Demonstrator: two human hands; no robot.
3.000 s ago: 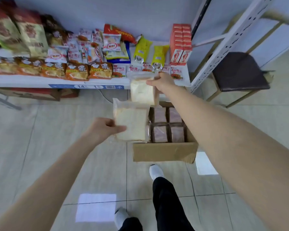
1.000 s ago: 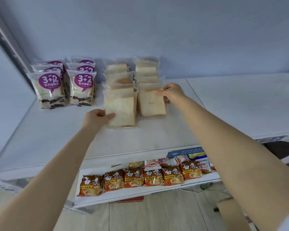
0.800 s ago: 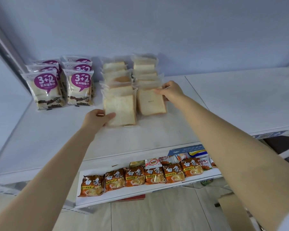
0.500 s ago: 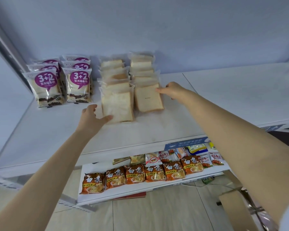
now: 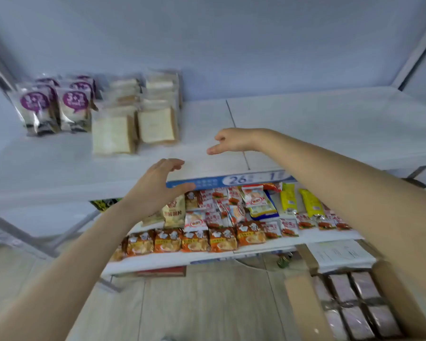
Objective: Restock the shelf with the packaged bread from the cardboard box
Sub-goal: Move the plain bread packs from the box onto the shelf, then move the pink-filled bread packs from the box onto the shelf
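Shelf (image 5: 305, 124): white upper board, bare on its right part; a blue price strip (image 5: 231, 180) runs along its front edge.
Bread (image 5: 133, 119): two rows of clear packs stand on the shelf toward its back left — the front pack of the left row sits nearer the shelf edge than the front pack of the right row.
Purple packs (image 5: 57, 107): just left of the bread on the shelf, touching or nearly touching it; print is blurred.
Left hand (image 5: 155, 188): in front of the shelf edge, below and right of the bread, fingers spread and released, holding nothing.
Right hand (image 5: 231, 141): over the shelf's front part, right of the bread and apart from it, fingers loosely curled, holding nothing.
Lower shelf (image 5: 231, 254): under the shelf, crowded with orange, red and yellow snack packs.
Box (image 5: 354, 306): cardboard, on the floor below the shelf's right end — open, with wrapped packs in rows inside.
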